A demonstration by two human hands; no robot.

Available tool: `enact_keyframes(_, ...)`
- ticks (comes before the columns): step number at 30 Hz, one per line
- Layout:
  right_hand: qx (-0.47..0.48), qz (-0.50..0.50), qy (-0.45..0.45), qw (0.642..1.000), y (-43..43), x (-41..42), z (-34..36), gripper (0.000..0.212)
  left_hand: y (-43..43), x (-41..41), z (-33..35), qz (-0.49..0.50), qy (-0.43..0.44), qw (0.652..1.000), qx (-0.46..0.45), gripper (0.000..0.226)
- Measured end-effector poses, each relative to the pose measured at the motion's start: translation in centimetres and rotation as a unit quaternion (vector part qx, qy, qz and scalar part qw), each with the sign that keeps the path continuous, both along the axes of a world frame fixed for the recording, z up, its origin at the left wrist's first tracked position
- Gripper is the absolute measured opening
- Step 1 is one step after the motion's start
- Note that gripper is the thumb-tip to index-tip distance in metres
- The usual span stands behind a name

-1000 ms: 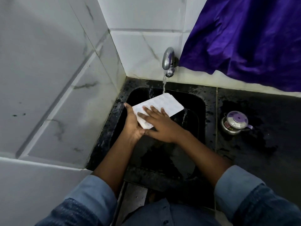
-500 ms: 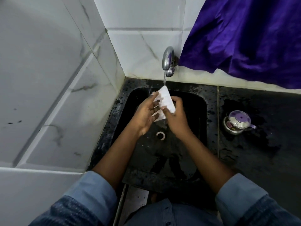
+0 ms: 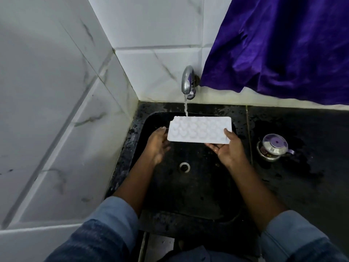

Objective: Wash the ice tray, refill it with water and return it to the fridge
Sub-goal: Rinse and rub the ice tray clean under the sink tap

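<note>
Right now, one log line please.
stage: rinse | tray: far edge under running tap | left hand: holds left end | right hand: holds right end

Black counter (image 3: 302,195), wet in patches, occupies the lower right of the frame; a black sink basin (image 3: 198,195) is sunk into its left part. A small lidded steel pot (image 3: 273,148) stands on it at centre right.
</note>
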State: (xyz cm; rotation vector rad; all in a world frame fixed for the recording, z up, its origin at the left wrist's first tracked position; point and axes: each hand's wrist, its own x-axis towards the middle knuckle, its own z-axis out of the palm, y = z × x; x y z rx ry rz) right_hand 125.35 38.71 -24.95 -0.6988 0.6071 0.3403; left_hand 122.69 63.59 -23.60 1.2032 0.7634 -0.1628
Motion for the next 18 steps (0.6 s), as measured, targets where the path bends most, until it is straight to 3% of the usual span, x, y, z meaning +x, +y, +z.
enact_keyframes(3,-0.038,0.003,0.003,0.999,-1.9,0.9,-0.3,0.028,-0.7,1.6,0.0,-0.038,0.015,0.999,-0.028,0.019)
enact_keyframes(6,-0.178,0.049,-0.019,0.983,-3.6,1.6,-0.8,0.020,-1.7,3.4,-0.6,-0.083,0.013,0.996,0.016,0.022)
enact_keyframes(11,-0.427,0.084,-0.055,0.899,-4.2,2.5,-1.8,0.038,-2.5,5.2,-2.5,-0.083,0.011,0.996,0.032,0.020)
enact_keyframes(14,-0.496,0.124,-0.098,0.854,-3.1,2.9,-2.6,0.050,-1.8,5.0,-3.5,-0.037,0.014,0.999,0.034,0.025)
enact_keyframes(18,-0.532,0.196,-0.142,0.811,-0.1,3.7,-3.4,0.046,1.1,3.6,-4.5,0.033,0.013,0.999,0.031,0.032)
